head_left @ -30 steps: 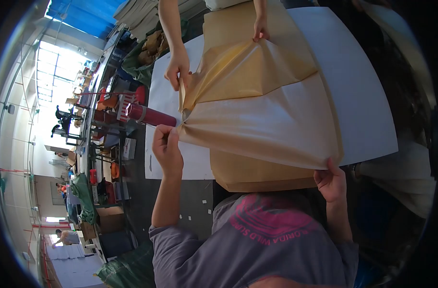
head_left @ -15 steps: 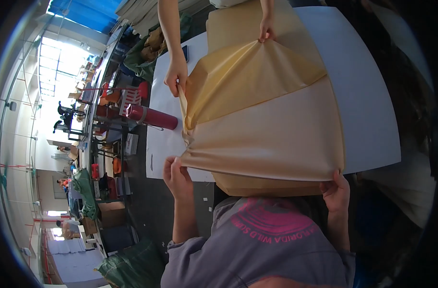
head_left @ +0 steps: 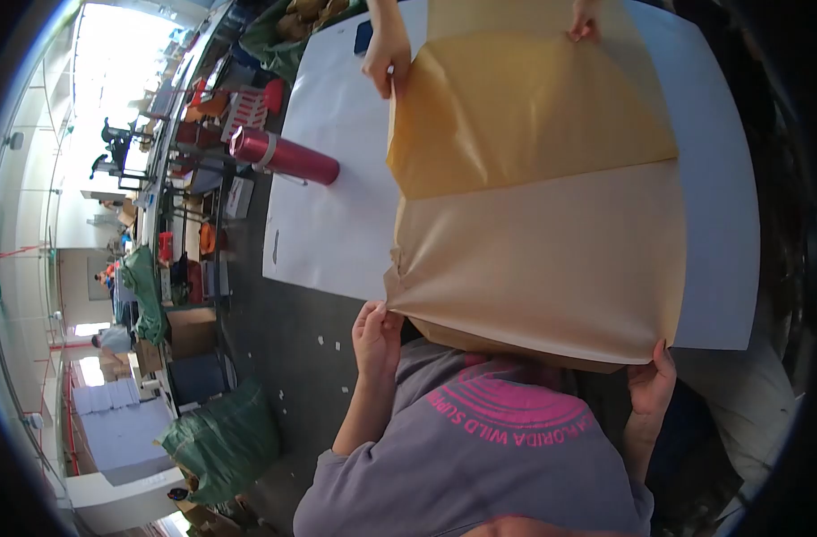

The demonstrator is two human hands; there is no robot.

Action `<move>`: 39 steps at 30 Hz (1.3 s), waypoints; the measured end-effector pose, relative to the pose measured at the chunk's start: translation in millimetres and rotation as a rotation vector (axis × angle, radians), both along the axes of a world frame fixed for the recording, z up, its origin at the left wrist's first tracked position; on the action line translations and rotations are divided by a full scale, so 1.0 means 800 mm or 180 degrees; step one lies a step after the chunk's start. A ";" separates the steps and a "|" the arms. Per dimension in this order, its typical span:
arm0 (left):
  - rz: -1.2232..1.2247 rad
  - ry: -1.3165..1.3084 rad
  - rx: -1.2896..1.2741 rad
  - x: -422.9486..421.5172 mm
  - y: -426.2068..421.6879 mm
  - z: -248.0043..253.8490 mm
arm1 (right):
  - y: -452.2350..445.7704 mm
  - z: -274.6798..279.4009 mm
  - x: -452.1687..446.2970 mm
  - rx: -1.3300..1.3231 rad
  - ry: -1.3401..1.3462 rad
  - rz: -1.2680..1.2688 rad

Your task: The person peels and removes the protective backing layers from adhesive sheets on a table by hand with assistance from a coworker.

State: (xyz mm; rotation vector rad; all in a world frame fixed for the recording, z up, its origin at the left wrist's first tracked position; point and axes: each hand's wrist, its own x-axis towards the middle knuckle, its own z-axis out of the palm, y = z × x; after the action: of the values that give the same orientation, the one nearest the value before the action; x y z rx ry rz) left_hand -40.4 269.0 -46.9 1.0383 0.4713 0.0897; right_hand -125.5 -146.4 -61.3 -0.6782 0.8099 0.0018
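Observation:
A thin, glossy tan sheet (head_left: 543, 259), with a yellower section toward the far side, is stretched over the table. My left hand (head_left: 377, 336) pinches its near left corner, where the edge is creased and puckered. At the near right corner, my right hand (head_left: 653, 380) grips the sheet between thumb and fingers. Across the table, another person's hand (head_left: 388, 63) holds the sheet's far left edge. That person's other hand (head_left: 585, 22) is at the far edge toward the right. More brown sheet material (head_left: 480, 345) lies underneath and shows below the near edge.
A white-topped table (head_left: 337, 233) carries the sheets. On it, left of them, a red flask (head_left: 287, 158) lies or stands; the lens distortion hides which. A dark phone-like object (head_left: 363, 38) is farther back. A green sack (head_left: 225, 443) rests on the floor at left.
The sheet has gone from bunched and pulled into folds to flatter and more spread out. The other person's hands have moved back and lower over the table. My view has shifted.

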 end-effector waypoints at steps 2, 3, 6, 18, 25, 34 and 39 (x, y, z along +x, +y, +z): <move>-0.0081 -0.0041 -0.0079 -0.009 -0.009 -0.005 | -0.002 -0.004 0.001 0.0023 -0.0015 -0.0096; -0.0048 0.0082 -0.0177 -0.013 -0.012 -0.007 | -0.003 -0.007 0.000 0.0029 -0.0050 -0.0089; -0.0095 0.0259 -0.0600 -0.038 -0.023 -0.022 | -0.011 -0.016 -0.008 0.0008 -0.0126 -0.0094; -0.0441 0.0433 0.1553 0.001 0.028 -0.011 | -0.005 -0.009 -0.002 -0.0721 -0.0048 0.0182; -0.1186 -0.0264 0.3972 0.146 -0.024 0.012 | 0.010 0.008 0.010 -0.0842 0.0060 0.0069; -0.1547 0.0188 0.2183 0.123 0.013 -0.017 | 0.003 -0.002 0.007 -0.0791 -0.0089 0.0210; -0.1691 0.0190 0.2742 0.087 0.035 -0.008 | 0.011 0.011 0.004 -0.0884 -0.0101 0.0288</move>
State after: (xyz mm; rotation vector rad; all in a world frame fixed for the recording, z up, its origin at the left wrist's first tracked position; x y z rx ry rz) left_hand 29.2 297.2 -53.6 1.9857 0.1822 -0.2352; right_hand -122.6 -138.0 -52.5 -0.9747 0.7552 -0.0399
